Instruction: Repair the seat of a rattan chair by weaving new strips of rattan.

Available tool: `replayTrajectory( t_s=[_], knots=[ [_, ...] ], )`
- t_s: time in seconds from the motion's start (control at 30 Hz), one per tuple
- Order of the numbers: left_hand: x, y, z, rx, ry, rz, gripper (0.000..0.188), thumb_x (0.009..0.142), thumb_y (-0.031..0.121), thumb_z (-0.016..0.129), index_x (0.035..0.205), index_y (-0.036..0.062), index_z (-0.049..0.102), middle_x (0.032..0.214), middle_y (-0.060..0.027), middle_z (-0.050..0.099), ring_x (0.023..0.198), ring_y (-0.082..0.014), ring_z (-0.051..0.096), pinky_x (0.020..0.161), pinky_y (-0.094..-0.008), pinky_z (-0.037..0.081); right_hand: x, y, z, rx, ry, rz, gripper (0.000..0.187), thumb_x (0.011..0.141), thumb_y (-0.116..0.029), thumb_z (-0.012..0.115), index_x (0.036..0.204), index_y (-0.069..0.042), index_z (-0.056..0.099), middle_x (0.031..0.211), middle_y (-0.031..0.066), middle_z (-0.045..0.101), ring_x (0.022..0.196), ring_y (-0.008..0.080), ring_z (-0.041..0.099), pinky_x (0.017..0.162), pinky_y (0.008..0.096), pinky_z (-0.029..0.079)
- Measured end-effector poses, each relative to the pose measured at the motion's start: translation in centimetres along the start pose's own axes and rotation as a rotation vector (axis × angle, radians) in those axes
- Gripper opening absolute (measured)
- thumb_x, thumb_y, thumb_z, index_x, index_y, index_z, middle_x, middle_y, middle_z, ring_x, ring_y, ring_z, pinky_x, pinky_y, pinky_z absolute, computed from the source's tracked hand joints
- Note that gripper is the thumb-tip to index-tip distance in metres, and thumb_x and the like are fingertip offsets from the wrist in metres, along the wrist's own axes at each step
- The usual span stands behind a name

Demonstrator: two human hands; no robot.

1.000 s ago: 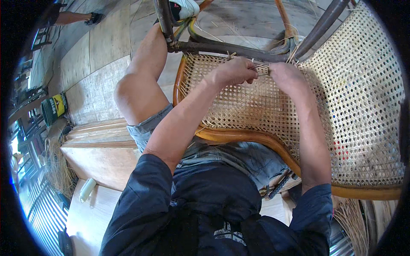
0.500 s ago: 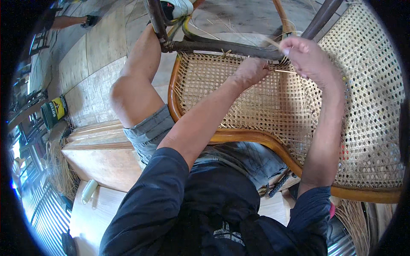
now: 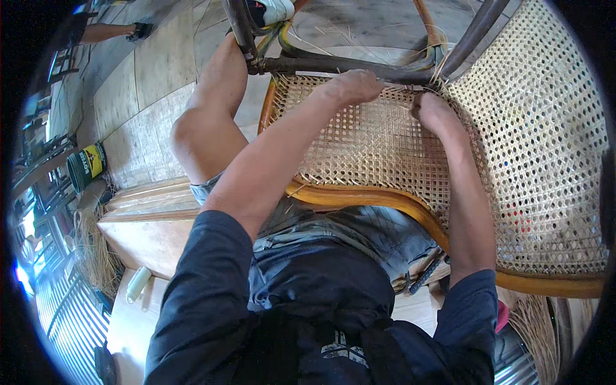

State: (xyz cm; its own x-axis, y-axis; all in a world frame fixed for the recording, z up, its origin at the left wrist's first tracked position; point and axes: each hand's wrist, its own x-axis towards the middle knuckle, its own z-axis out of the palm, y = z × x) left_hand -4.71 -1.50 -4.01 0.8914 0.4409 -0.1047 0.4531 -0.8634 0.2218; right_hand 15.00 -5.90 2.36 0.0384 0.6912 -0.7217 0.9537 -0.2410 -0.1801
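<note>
A chair with a woven cane seat [image 3: 378,144] and a woven cane back [image 3: 545,141] lies across my lap, its curved wooden frame [image 3: 366,194] toward me. My left hand [image 3: 357,87] is closed at the far edge of the seat, beside the dark rail [image 3: 340,66]. To its right, my right hand [image 3: 435,110] is closed low over the weave, near the corner where seat and back meet. A thin pale cane strand [image 3: 399,89] runs between the two hands, pinched in the fingers. The fingertips are partly hidden.
Dark chair legs [image 3: 478,35] rise beyond the seat. A green and yellow bucket [image 3: 86,167] and a bundle of loose cane fibres [image 3: 95,247] stand at the left. A pale bottle [image 3: 138,284] lies on a board. Another person's arm or leg [image 3: 106,32] shows at the far left.
My right hand has come down and left from its raised place onto the weave. My left hand has shifted left and slightly farther away along the seat's far edge.
</note>
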Motion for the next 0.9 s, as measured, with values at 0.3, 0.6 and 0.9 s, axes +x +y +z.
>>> replayTrajectory(
  t_s=[0.3,0.6,0.9],
  knots=[
    [2.3,2.2,-4.3,-0.464,-0.396,-0.447,0.024,0.073,0.015,0.051,0.087,0.0002,0.064,0.088,-0.0158,0.065,0.084,-0.0304,0.062,0.076,-0.0393,0.048,-0.1,0.1,-1.2,0.059,0.017,-0.056,0.026,0.071,-0.012,0.061,0.09,0.007,0.061,0.084,0.0254,0.062,0.079,0.034,0.063,0.071,0.0405,0.048],
    [4.7,4.0,-7.9,-0.527,-0.667,-0.583,0.024,0.074,0.013,0.048,0.088,0.0066,0.066,0.088,-0.0083,0.067,0.088,-0.0203,0.063,0.078,-0.0356,0.047,1.0,1.1,-0.2,0.093,0.083,-0.135,0.015,0.073,-0.009,0.055,0.082,0.001,0.062,0.067,0.0148,0.06,0.055,0.0217,0.058,0.054,0.036,0.046],
    [5.6,4.3,-3.8,-0.45,-0.482,-0.425,0.023,0.076,0.018,0.052,0.091,0.0073,0.065,0.085,-0.01,0.066,0.081,-0.0242,0.062,0.074,-0.0375,0.047,2.9,2.6,1.1,0.129,0.121,-0.129,0.02,0.08,-0.015,0.052,0.092,-0.003,0.062,0.08,0.0208,0.062,0.067,0.0257,0.06,0.061,0.0382,0.047]
  ],
)
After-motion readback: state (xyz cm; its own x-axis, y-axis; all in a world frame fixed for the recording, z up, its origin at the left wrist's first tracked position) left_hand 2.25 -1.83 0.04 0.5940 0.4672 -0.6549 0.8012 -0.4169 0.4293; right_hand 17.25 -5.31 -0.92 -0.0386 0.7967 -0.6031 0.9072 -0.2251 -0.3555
